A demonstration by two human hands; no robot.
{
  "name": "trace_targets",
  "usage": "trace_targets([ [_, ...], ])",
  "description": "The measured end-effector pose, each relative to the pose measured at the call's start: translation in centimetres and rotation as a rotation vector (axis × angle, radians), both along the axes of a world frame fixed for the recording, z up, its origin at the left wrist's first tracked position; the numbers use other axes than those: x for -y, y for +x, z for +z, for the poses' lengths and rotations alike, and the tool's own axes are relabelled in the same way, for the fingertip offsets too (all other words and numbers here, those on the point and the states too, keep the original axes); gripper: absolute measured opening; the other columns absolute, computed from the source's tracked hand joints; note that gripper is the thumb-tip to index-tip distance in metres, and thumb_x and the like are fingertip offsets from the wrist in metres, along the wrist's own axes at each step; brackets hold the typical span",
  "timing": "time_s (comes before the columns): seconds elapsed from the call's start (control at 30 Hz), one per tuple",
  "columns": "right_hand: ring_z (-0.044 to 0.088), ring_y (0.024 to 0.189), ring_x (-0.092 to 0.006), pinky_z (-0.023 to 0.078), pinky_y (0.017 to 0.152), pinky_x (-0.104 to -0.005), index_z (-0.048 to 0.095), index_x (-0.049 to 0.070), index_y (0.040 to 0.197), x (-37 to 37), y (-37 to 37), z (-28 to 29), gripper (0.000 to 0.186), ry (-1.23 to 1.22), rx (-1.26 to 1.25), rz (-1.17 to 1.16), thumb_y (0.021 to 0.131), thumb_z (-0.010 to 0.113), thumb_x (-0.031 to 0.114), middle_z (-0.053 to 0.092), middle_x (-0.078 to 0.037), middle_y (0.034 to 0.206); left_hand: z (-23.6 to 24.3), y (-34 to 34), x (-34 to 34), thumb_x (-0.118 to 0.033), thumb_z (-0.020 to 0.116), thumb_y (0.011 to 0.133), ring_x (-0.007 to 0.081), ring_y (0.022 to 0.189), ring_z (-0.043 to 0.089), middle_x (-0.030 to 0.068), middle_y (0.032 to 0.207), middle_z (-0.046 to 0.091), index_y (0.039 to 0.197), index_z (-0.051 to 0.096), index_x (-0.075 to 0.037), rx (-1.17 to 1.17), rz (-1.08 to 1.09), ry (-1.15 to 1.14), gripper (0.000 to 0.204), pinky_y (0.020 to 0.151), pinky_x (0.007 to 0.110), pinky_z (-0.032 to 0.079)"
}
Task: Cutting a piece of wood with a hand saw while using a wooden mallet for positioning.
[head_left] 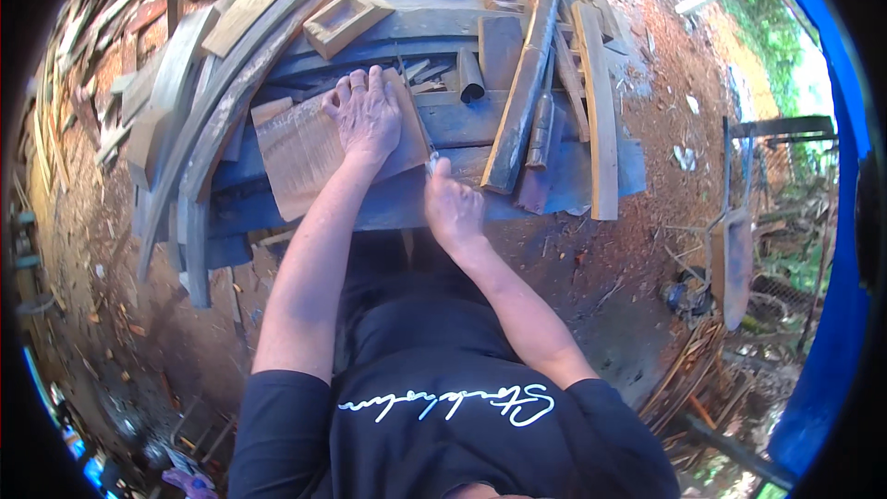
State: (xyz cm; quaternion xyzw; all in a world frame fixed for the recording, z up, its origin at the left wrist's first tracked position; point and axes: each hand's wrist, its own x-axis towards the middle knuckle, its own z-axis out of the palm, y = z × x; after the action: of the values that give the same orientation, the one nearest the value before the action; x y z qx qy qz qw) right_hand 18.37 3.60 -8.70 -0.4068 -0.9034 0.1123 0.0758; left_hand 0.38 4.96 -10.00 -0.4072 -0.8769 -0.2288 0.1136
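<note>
My left hand (369, 118) lies flat on a wide brown board (305, 155), fingers stretched out toward the board's far edge. My right hand (455, 212) is closed at the near right corner of that board, wrapped round the handle of a hand saw (419, 120). Its narrow blade runs away from me along the board's right edge and shows almost edge-on, so the teeth cannot be made out. Most of the handle is hidden in my fist. Beneath the board is a worn bluish plank bench (370, 212).
Long curved strips (268, 32) pile up at left. A hollow wooden block (346, 23) lies beyond my left hand. A dark short tube (469, 76), a long plank (527, 74), a chisel-like tool (540, 134) and a pale strip (596, 111) lie to the right. Chips litter the ground.
</note>
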Motion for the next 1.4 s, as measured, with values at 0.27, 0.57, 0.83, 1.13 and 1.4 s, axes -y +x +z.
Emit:
trace_targets([
  [0.27,0.069,0.061,-0.0319,0.056,0.053,-0.0432,0.046,0.005,0.09,0.9,1.7,-0.1,0.01,-0.041,0.004,-0.001,0.096,0.048,0.013,0.066,-0.015,0.063,0.9,0.5,0.0,-0.029,0.049,0.094,0.0268,0.119,0.044,0.01,0.118,0.055,0.127,0.055,-0.01,0.026,0.005,-0.111,0.039,0.101,0.05,0.025],
  [0.57,0.068,0.061,-0.0352,0.054,0.053,-0.047,0.044,0.006,0.093,2.6,4.8,-0.2,0.019,-0.102,-0.012,-0.004,0.095,0.055,0.022,0.063,-0.015,0.06,0.6,0.2,0.0,-0.03,0.048,0.095,0.0271,0.12,0.043,0.0096,0.118,0.055,0.128,0.056,-0.01,0.045,0.011,-0.109,0.039,0.101,0.048,0.025],
  [0.83,0.068,0.062,-0.0351,0.055,0.054,-0.0466,0.045,0.005,0.096,0.5,1.7,-0.2,0.016,-0.081,-0.014,0.024,0.096,0.053,0.019,0.065,-0.016,0.062,0.5,-0.1,0.4,-0.03,0.048,0.096,0.0276,0.122,0.043,0.01,0.119,0.056,0.127,0.056,-0.01,0.047,0.01,-0.085,0.039,0.101,0.05,0.025],
  [1.13,0.07,0.063,-0.0344,0.057,0.057,-0.0437,0.046,0.004,0.093,-0.4,-0.5,1.0,0.005,-0.072,0.007,-0.013,0.092,0.049,0.008,0.066,-0.017,0.065,0.9,0.0,-0.1,-0.029,0.048,0.095,0.0277,0.121,0.044,0.01,0.118,0.056,0.126,0.057,-0.009,0.039,0.016,-0.09,0.038,0.1,0.05,0.025],
  [1.4,0.068,0.061,-0.0325,0.055,0.053,-0.0432,0.045,0.004,0.092,2.8,5.3,2.6,0.015,-0.181,0.054,0.006,0.096,0.053,0.016,0.065,-0.016,0.064,0.8,0.4,-0.3,-0.029,0.047,0.095,0.0286,0.121,0.043,0.0109,0.119,0.055,0.127,0.056,-0.01,0.076,0.03,-0.091,0.038,0.102,0.05,0.024],
])
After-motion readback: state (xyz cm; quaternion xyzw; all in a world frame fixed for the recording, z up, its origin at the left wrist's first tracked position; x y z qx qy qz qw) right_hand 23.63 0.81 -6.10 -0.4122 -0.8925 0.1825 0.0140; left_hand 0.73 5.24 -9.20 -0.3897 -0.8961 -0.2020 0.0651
